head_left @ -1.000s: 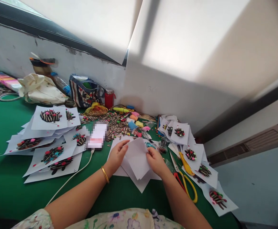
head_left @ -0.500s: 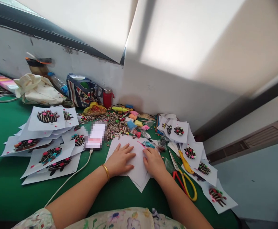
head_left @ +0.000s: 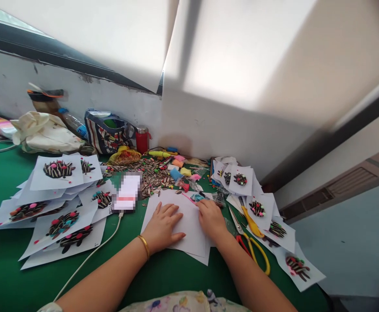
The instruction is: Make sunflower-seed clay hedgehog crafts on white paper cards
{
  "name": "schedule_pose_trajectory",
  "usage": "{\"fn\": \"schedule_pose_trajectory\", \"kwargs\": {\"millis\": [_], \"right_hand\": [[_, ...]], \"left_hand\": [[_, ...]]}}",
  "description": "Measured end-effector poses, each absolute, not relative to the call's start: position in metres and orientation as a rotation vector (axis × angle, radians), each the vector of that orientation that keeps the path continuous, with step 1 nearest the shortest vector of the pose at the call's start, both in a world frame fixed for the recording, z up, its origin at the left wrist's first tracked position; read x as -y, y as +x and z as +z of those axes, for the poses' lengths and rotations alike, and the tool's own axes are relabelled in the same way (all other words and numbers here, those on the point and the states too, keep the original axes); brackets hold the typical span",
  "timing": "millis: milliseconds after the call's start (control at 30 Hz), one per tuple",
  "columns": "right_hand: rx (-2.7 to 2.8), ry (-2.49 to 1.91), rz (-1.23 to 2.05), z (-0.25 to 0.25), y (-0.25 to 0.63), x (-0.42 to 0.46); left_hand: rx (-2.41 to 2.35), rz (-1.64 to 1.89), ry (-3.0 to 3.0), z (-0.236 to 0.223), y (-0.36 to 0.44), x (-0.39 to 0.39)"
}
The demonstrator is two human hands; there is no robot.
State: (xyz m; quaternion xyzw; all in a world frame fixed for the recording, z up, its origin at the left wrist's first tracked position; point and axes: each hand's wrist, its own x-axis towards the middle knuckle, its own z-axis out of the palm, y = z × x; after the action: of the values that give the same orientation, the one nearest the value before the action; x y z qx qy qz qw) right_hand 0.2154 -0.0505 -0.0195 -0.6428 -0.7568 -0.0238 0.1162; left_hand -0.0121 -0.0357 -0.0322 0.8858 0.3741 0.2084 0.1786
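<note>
Several white paper sheets lie stacked in front of me on the green table, their edges slightly out of line. My left hand rests flat on the top sheet with fingers spread. At the sheets' right side, the curled fingers of my right hand close around the near end of a thin pink stick. Its far end points up and left over the paper. Beside my right hand lie scissors with red and yellow handles and a yellow-handled tool.
Sheets with striped seed figures are piled at left and right. Behind the paper lie loose striped seeds and colored clay lumps. A phone trails a white cable. A red flask stands by the wall.
The lower corner of the paper has swung right, and the sheets lie straighter. More of the pink stick shows beyond my right fingers. The whole view has shifted slightly.
</note>
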Motion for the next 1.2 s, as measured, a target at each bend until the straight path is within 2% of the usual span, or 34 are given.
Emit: {"fn": "schedule_pose_trajectory", "kwargs": {"millis": [133,400,833,1067,1200], "right_hand": [[2.096,-2.044,-0.244,-0.013,0.221,0.036],[2.075,-2.105,-0.281,-0.02,0.221,0.019],[2.216,-1.733,0.159,-0.044,0.208,0.061],[2.199,-1.609,0.146,-0.037,0.222,0.057],[2.081,-1.711,0.04,-0.027,0.24,0.067]], "left_hand": [[-1.026,0.502,2.536,-0.037,-0.012,0.033],[-1.297,0.391,2.635,-0.041,-0.005,0.035],[-1.225,0.363,2.607,-0.033,-0.013,0.031],[-1.163,0.287,2.578,-0.03,-0.024,0.021],[-1.122,0.291,2.605,-0.03,-0.024,0.022]]}}
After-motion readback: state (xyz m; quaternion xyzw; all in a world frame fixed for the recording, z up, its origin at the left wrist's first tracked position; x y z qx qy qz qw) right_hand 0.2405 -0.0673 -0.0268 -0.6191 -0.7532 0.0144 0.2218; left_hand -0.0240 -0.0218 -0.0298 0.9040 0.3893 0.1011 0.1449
